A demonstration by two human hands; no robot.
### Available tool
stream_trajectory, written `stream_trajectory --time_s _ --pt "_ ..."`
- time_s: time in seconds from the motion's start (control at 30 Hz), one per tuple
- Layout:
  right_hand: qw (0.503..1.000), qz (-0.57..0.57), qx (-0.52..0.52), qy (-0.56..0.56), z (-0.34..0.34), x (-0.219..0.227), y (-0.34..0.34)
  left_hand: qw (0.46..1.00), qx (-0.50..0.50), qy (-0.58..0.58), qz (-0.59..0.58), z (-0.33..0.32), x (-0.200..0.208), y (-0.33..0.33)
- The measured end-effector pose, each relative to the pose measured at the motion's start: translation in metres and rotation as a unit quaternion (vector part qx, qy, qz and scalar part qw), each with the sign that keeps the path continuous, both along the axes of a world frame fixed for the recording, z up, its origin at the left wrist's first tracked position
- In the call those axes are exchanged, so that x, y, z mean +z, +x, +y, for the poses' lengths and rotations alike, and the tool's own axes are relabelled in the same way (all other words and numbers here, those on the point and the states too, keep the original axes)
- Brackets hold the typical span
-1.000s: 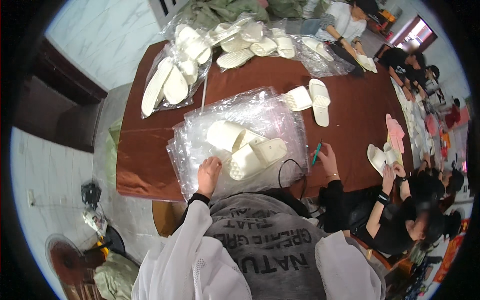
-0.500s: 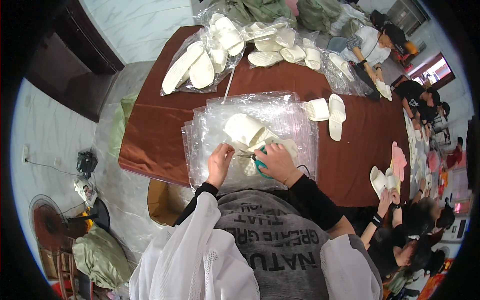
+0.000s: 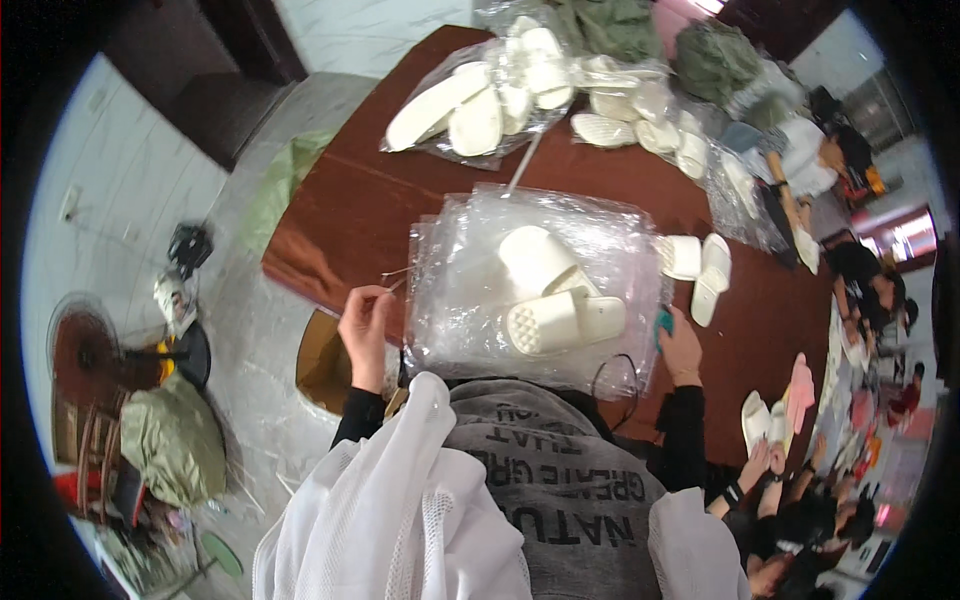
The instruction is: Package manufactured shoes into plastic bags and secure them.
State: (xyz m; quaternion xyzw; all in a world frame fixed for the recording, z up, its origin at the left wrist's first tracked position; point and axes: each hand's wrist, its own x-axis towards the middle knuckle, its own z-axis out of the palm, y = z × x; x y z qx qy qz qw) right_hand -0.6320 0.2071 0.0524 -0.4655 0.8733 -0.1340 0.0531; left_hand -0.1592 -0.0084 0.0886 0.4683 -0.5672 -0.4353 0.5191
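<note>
1. Head view: a pair of off-white slide slippers [image 3: 540, 260] lies in the middle of a stack of clear plastic bags [image 3: 460, 310], on the near part of the brown-covered worktop [image 3: 350, 215].
2. The two slippers touch and partly overlap; the nearer one shows its textured footbed through the open toe, which faces left.
3. The left hand [image 3: 366, 322] is raised just left of the bags, near the worktop's left near edge. Its fingers curl toward the thumb, and a thin pale strand [image 3: 398, 273] shows by the fingertips; I cannot tell whether this grip pinches it.
4. The right hand [image 3: 682, 348] is by the right edge of the bags, well apart from the slippers on them. Its grip is closed around the teal-handled scissors [image 3: 664, 321]; mostly the handle shows.
5. A thin black cord [image 3: 628, 408] loops over the near right part of the bags.
6. Farther right, another off-white pair [image 3: 711, 282] rests on the worktop, just beyond the right hand.
7. Along the far side lie more off-white slippers in clear bags [image 3: 475, 122].
8. At the right, a co-worker's hands [image 3: 765, 460] touch off-white slippers beside a pink item [image 3: 799, 392].
9. An open cardboard box [image 3: 316, 368] stands below the worktop's left near edge.
</note>
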Motion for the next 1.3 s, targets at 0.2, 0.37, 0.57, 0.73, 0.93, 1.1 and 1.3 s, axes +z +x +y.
stream_trajectory --time_s 0.2,0.37,0.57,0.73,0.93,1.1,1.3 --pt "0.958 0.029 -0.038 0.282 0.014 -0.001 -0.006 0.979 0.205 0.004 -0.014 0.024 -0.008 0.109" --pt "0.997 0.029 -0.050 0.056 -0.015 -0.006 0.009 0.952 0.275 0.071 -0.115 0.040 -0.088 0.180" --pt "0.918 -0.395 -0.003 -0.040 -0.077 0.028 0.115 0.878 0.245 -0.046 -0.410 0.002 -0.065 0.099" --pt "0.934 -0.354 -0.022 -0.040 -0.103 0.010 0.157 0.946 -0.064 -0.200 -0.247 -0.030 -0.014 -0.034" --pt "0.866 -0.498 -0.036 -0.028 -0.093 0.006 0.158 0.910 -0.252 -0.240 -0.224 -0.050 -0.077 -0.146" --pt "0.976 -0.205 0.068 0.032 -0.070 0.067 0.139 0.908 -0.245 -0.161 -0.298 -0.053 -0.125 -0.152" --pt "0.925 0.038 0.330 0.186 -0.054 0.077 0.116 0.899 -0.257 -0.158 -0.318 -0.049 -0.123 -0.149"
